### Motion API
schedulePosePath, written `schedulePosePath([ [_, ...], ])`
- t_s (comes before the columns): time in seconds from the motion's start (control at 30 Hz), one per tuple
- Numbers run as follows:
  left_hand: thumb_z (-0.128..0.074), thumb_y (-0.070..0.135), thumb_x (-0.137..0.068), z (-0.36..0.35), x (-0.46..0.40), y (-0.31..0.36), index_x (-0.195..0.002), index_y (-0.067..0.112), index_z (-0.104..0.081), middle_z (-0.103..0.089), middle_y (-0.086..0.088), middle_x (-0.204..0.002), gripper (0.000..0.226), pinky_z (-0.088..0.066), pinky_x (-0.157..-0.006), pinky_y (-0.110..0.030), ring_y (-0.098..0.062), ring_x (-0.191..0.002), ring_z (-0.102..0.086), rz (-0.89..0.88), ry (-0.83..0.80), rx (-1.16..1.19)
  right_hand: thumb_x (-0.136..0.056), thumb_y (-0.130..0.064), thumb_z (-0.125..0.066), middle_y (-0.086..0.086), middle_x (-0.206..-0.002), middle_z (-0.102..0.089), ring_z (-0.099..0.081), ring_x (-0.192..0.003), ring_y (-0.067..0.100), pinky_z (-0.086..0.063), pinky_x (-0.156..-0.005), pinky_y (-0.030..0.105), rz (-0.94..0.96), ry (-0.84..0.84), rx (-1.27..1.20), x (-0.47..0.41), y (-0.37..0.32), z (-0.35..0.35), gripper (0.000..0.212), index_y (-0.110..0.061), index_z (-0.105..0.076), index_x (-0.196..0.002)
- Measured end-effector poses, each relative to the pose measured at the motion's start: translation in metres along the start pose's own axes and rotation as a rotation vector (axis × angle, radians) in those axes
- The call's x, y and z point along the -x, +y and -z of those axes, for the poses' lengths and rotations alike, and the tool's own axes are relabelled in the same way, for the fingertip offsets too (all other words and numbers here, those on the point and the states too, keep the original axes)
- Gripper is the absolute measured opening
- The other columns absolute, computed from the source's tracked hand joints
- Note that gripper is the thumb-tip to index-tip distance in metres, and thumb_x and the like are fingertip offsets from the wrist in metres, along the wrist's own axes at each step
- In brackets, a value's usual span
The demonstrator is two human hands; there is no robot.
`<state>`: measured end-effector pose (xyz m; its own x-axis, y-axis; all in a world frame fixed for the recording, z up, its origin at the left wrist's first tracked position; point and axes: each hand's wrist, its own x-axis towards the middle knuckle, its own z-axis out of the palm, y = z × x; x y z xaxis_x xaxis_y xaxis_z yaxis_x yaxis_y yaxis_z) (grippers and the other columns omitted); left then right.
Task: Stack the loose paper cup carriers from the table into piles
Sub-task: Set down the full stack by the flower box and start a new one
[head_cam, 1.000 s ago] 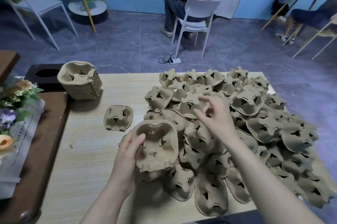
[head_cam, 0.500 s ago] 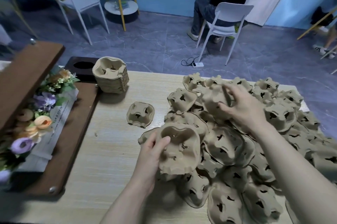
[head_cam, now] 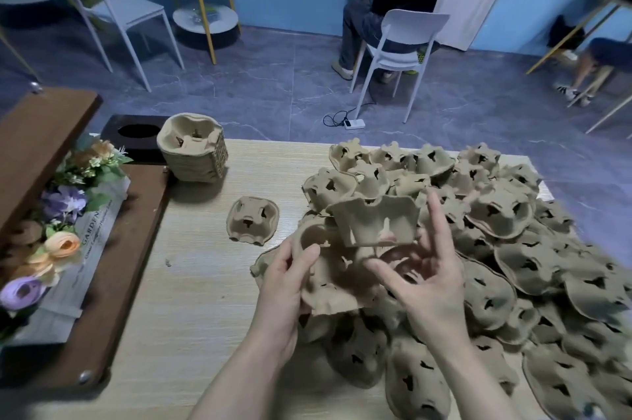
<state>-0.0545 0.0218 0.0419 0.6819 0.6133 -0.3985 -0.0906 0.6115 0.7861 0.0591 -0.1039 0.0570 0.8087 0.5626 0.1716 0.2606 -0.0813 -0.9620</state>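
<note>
A big heap of brown paper cup carriers [head_cam: 506,248] covers the right half of the wooden table [head_cam: 191,282]. My left hand [head_cam: 287,282] grips one carrier [head_cam: 328,276] by its left rim, hollow side up. Just above it my right hand [head_cam: 427,269] holds a second carrier [head_cam: 376,221], tilted on edge, fingers partly spread behind it. A neat pile of stacked carriers [head_cam: 193,151] stands at the table's far left corner. One single carrier [head_cam: 253,219] lies upside down between that pile and the heap.
A brown wooden tray [head_cam: 113,286] with artificial flowers [head_cam: 58,241] lies along the table's left edge. Beyond the table, a person sits on a white chair [head_cam: 400,46]; a power strip [head_cam: 354,124] lies on the floor. More chairs and a round side table stand at the back.
My right hand lifted a carrier out of the heap and brought it toward me, above the one in my left hand. The camera view shifted slightly.
</note>
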Motion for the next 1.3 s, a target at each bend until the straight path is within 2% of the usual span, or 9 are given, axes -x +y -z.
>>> schedulePosePath([
  [0.1, -0.057, 0.019, -0.093, 0.003, 0.001, 0.001, -0.119, 0.02, -0.066, -0.073, -0.004, -0.115, 0.028, -0.053, -0.083, -0.032, -0.021, -0.109, -0.068, 0.005, -0.005, 0.003, -0.063, -0.023, -0.087, -0.008, -0.14, -0.054, -0.059, -0.122, 0.024, -0.043, -0.107, 0.049, 0.022, -0.038, 0.025, 0.008, 0.002, 0.002, 0.098, -0.047, -0.036, -0.144],
  [0.27, -0.061, 0.028, -0.087, 0.008, 0.006, -0.001, -0.12, 0.024, -0.066, -0.073, -0.004, -0.113, 0.033, -0.055, -0.078, -0.037, -0.022, -0.104, -0.07, 0.04, -0.011, -0.01, -0.065, -0.017, -0.081, -0.015, -0.1, -0.066, -0.065, -0.083, 0.005, -0.052, -0.077, 0.017, 0.079, -0.045, 0.006, 0.017, -0.003, 0.003, 0.058, -0.041, -0.059, -0.114],
  [0.37, -0.06, 0.027, -0.088, 0.012, 0.007, 0.002, -0.115, 0.026, -0.068, -0.075, -0.004, -0.105, 0.028, -0.056, -0.063, -0.031, -0.017, -0.086, -0.073, 0.047, -0.011, 0.01, -0.068, -0.014, -0.081, -0.008, -0.089, -0.066, -0.059, -0.075, 0.01, -0.048, -0.068, 0.02, 0.086, -0.087, 0.034, 0.02, 0.003, 0.004, 0.043, -0.034, -0.066, -0.103],
  [0.5, -0.06, 0.028, -0.085, 0.018, 0.008, 0.007, -0.106, 0.027, -0.071, -0.076, -0.002, -0.097, 0.024, -0.056, -0.054, -0.027, -0.012, -0.075, -0.071, 0.058, -0.001, 0.048, -0.07, -0.003, -0.083, -0.011, -0.092, -0.067, -0.056, -0.08, 0.008, -0.042, -0.071, 0.019, 0.146, -0.141, 0.144, 0.022, 0.011, 0.003, 0.046, -0.03, -0.068, -0.104],
  [0.67, -0.048, 0.03, -0.097, 0.021, 0.011, 0.006, -0.116, 0.023, -0.067, -0.074, -0.004, -0.108, 0.028, -0.056, -0.064, -0.033, -0.018, -0.092, -0.068, 0.1, 0.022, 0.062, -0.069, -0.011, -0.075, -0.012, -0.105, -0.066, -0.059, -0.103, 0.015, -0.043, -0.089, 0.021, 0.214, -0.223, 0.161, 0.025, 0.009, -0.005, 0.047, -0.031, -0.067, -0.111],
  [0.9, -0.046, 0.029, -0.098, 0.019, 0.012, 0.009, -0.111, 0.019, -0.068, -0.073, 0.001, -0.095, 0.027, -0.053, -0.05, -0.024, -0.007, -0.074, -0.069, 0.072, 0.057, 0.094, -0.075, 0.003, -0.055, -0.004, -0.125, -0.054, -0.052, -0.12, 0.019, -0.041, -0.098, 0.021, 0.129, -0.279, 0.145, 0.033, 0.011, -0.001, 0.059, -0.027, -0.061, -0.126],
  [1.07, -0.046, 0.03, -0.098, 0.016, 0.013, 0.005, -0.116, 0.016, -0.069, -0.075, -0.005, -0.107, 0.032, -0.059, -0.065, -0.026, -0.013, -0.093, -0.072, 0.108, 0.019, 0.115, -0.075, -0.045, -0.065, -0.006, -0.108, -0.069, -0.063, -0.087, 0.007, -0.051, -0.072, 0.017, -0.343, -0.189, -0.19, 0.033, 0.015, -0.006, 0.056, -0.031, -0.056, -0.129],
  [1.13, -0.046, 0.039, -0.095, 0.013, 0.014, 0.002, -0.116, 0.014, -0.069, -0.074, -0.008, -0.112, 0.04, -0.06, -0.071, -0.028, -0.018, -0.101, -0.071, 0.114, 0.007, 0.102, -0.081, -0.028, -0.077, -0.002, -0.097, -0.07, -0.06, -0.074, 0.009, -0.05, -0.059, 0.019, -0.406, -0.181, -0.287, 0.033, 0.016, -0.012, 0.047, -0.023, -0.058, -0.124],
  [1.3, -0.053, 0.034, -0.086, 0.016, 0.015, -0.002, -0.138, 0.034, -0.051, -0.066, 0.011, -0.128, 0.052, -0.054, -0.075, -0.015, -0.004, -0.112, -0.064, -0.028, -0.053, -0.022, -0.087, 0.001, -0.062, 0.012, -0.09, -0.066, -0.058, -0.063, 0.009, -0.047, -0.05, 0.018, -0.452, -0.123, -0.357, 0.035, 0.015, -0.014, 0.037, -0.012, -0.06, -0.121],
])
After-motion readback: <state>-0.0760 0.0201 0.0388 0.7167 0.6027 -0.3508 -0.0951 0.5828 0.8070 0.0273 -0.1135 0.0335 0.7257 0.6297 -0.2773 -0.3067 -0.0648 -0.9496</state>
